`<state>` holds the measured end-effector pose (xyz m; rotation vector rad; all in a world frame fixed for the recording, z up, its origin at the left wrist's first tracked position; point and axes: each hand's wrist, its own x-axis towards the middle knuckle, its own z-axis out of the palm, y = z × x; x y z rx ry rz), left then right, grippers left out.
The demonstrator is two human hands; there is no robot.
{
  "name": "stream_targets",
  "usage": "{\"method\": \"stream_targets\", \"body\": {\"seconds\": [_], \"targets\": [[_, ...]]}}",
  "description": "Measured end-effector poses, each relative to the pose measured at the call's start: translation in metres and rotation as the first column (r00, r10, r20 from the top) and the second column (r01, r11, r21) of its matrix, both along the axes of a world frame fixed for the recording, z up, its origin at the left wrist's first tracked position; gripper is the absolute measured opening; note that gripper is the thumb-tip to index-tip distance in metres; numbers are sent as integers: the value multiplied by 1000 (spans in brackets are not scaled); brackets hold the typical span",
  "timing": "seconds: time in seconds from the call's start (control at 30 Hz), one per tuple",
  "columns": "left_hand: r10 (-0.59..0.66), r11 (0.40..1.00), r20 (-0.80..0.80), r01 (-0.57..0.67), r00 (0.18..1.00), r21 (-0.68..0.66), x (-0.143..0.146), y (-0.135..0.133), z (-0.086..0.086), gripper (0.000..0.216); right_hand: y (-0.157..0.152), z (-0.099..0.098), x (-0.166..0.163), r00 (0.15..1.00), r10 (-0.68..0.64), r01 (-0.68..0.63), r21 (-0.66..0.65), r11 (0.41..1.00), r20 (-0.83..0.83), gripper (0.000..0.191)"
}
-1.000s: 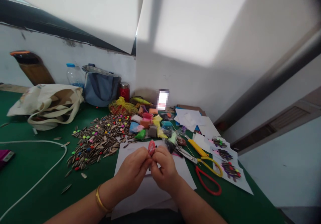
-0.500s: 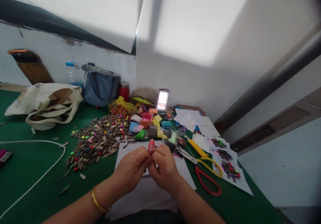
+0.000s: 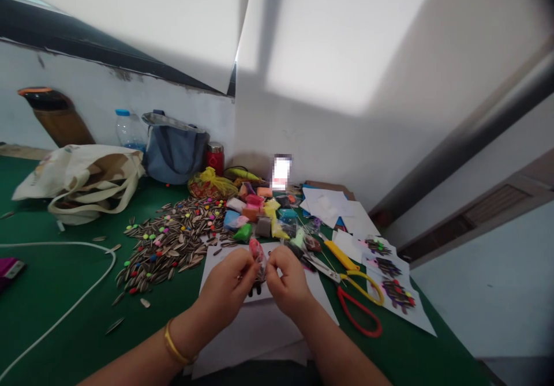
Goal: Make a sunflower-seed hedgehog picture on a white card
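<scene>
My left hand [image 3: 227, 288], with a gold bangle at its wrist, pinches a small clear plastic bag [image 3: 258, 253] with red-pink modelling clay in it. Just right of the bag, my right hand [image 3: 287, 279] is closed with thumb and fingertips pressed together; whatever those fingertips hold is too small to make out. Both hands are above white paper sheets [image 3: 251, 337] on the green table. Small dark pieces [image 3: 255, 291] on the top sheet show partly beneath the left hand. Behind the hands lie several bagged lumps of coloured clay [image 3: 263, 224].
Striped sunflower seeds [image 3: 173, 239] mixed with coloured balls are heaped at left. Scissors [image 3: 358, 302] and a yellow-handled cutter [image 3: 341, 254] lie at right, beside seed-decorated papers [image 3: 415, 317]. A cloth bag [image 3: 37, 175], blue bag [image 3: 175, 155] and lit phone [image 3: 281, 171] stand behind.
My hands have moved slightly apart. The bag has shifted a little left with my left hand, and a gap shows between it and my right fingertips.
</scene>
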<state>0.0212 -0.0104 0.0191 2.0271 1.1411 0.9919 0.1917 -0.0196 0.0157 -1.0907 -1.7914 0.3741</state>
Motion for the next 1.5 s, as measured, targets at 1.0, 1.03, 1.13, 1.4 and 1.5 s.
{"method": "stream_targets", "body": {"seconds": [1.0,1.03,1.13,1.4,1.5], "targets": [[34,964,56,-47,998,262,-14,19,-10,18,8,-10,11,988,139,-145,-90,985,-61,16],[30,962,58,-45,998,268,-14,18,-10,18,7,-10,11,987,149,-155,-110,982,-59,20],[11,960,68,-29,998,279,-14,17,-11,22,4,-10,12,975,208,-219,-178,959,-79,37],[-16,940,70,-8,997,340,-16,14,-8,19,4,-16,14,955,255,-288,-276,917,-151,34],[-18,940,57,-3,998,342,-16,13,-7,17,5,-16,13,951,268,-304,-313,899,-154,36]]}}
